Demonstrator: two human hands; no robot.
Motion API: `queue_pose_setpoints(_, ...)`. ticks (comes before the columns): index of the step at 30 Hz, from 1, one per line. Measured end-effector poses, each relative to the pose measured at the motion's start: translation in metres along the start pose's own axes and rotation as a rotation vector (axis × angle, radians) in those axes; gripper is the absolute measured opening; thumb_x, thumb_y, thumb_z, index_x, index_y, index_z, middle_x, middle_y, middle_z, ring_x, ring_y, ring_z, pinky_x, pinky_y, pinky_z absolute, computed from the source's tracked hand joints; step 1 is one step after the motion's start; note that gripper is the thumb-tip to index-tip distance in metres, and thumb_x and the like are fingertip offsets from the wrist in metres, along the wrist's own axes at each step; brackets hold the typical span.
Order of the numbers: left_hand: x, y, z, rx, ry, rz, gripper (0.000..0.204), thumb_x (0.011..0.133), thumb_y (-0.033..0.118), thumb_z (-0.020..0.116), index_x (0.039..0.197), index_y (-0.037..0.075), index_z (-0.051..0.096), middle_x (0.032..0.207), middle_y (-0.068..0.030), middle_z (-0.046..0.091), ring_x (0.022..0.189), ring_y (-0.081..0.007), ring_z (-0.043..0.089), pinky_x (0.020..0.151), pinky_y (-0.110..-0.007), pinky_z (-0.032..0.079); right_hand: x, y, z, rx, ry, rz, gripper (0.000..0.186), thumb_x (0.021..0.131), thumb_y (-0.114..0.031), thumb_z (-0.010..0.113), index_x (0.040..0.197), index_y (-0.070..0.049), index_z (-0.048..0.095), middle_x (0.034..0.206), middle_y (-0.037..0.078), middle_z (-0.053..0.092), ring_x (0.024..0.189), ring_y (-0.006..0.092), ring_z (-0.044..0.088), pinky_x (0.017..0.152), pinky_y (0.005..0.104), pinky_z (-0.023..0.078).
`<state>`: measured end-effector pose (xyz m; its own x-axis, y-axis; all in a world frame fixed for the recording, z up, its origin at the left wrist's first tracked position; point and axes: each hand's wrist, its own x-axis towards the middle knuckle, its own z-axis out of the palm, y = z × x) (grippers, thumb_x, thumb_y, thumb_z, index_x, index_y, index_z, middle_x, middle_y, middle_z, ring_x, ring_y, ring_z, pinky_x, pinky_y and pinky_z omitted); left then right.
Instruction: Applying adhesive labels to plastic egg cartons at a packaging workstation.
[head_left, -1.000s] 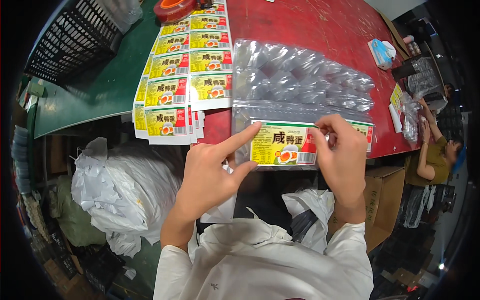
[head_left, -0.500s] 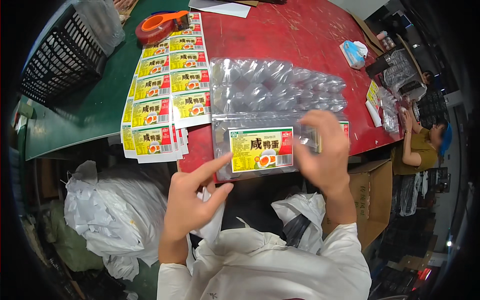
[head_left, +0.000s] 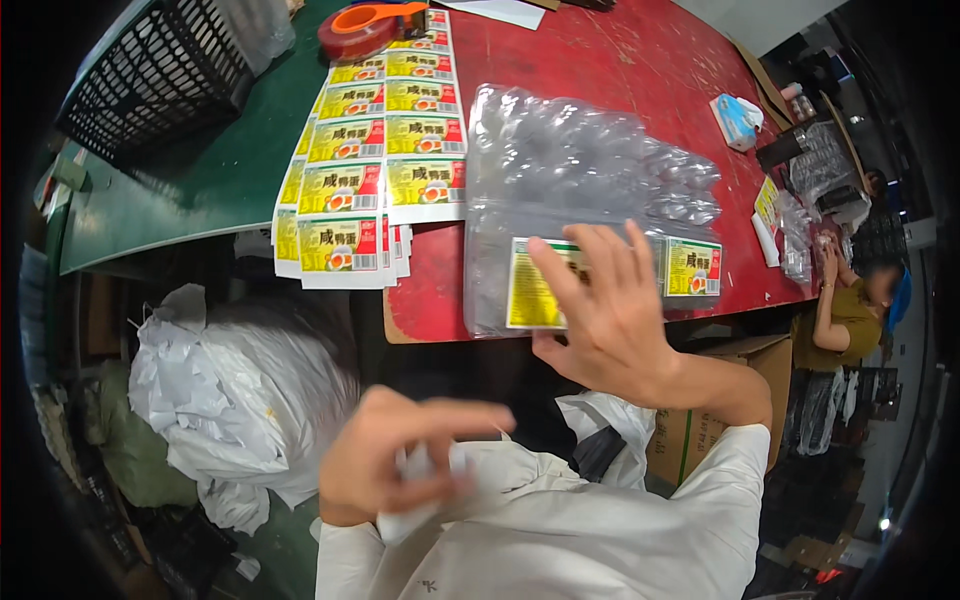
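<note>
A clear plastic egg carton [head_left: 570, 150] lies unfolded at the near edge of the red tabletop, its domed half farther from me. On its flat near half are two printed labels: a left label [head_left: 530, 293] and a right label [head_left: 692, 270], both yellow, white and red. My right hand [head_left: 612, 315] rests across the left label with fingers spread, hiding much of it. Back near my lap is my left hand [head_left: 395, 455], smeared by motion, its index finger pointing right. Whether anything is in its other fingers I cannot make out.
Stacked label sheets [head_left: 340, 190] lie left of the carton, with an orange tape dispenser [head_left: 365, 30] at their far end. A black crate [head_left: 155, 75] stands on the green table [head_left: 180, 220]. A tissue pack [head_left: 737, 122] sits right. Another person [head_left: 850, 310] works at far right.
My left hand has drawn back from the carton's near edge toward my lap. My right hand has shifted left and lies spread over the left label. The whole view has shifted slightly.
</note>
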<state>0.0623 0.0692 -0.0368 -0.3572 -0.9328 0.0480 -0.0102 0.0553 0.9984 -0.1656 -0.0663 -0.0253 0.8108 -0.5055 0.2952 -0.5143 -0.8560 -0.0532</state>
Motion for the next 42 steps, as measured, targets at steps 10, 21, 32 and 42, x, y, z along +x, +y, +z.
queue_pose_setpoints(10,0.022,0.042,0.026,-0.107,0.041,0.784,0.038,0.082,-0.003,0.064,0.118,0.007,0.070,0.048,0.0074,0.038,0.035,-0.0043,0.030,0.035,-0.023,0.017,-0.020,0.045,-0.072,-0.072,0.564,0.234,0.080,0.069,0.003,0.066,0.143,0.000,0.035,0.138,0.016,0.046,0.127,0.0283,0.047,0.109,0.0378,0.038)
queue_pose_setpoints(21,0.041,0.021,0.015,-0.087,-0.236,0.741,0.032,0.083,0.008,0.067,0.115,0.004,0.068,0.057,-0.0012,0.054,0.037,-0.0095,0.038,0.033,-0.028,0.026,-0.079,0.094,-0.057,-0.162,-0.256,0.425,0.082,0.062,0.006,0.065,0.140,-0.008,0.045,0.145,0.015,0.043,0.139,0.0393,0.034,0.110,0.0440,0.036)
queue_pose_setpoints(32,0.004,-0.063,0.032,-0.310,0.373,0.310,0.022,0.061,-0.008,0.057,0.082,-0.008,0.065,0.065,-0.0157,0.066,0.048,-0.0239,0.061,0.049,-0.029,0.048,-0.102,-0.087,0.066,1.622,-0.553,0.392,0.038,0.079,-0.016,0.079,0.110,0.001,0.065,0.099,0.016,0.070,0.093,0.0298,0.069,0.083,0.0350,0.052)
queue_pose_setpoints(42,-0.021,-0.050,0.037,0.513,0.380,0.077,0.034,0.062,-0.001,0.074,0.096,0.003,0.071,0.098,-0.0110,0.069,0.094,-0.0324,0.062,0.084,-0.040,0.050,-0.103,-0.066,0.086,1.428,-0.476,0.573,0.016,0.090,-0.010,0.063,0.099,0.004,0.064,0.076,0.021,0.063,0.063,0.0344,0.060,0.059,0.0382,0.046)
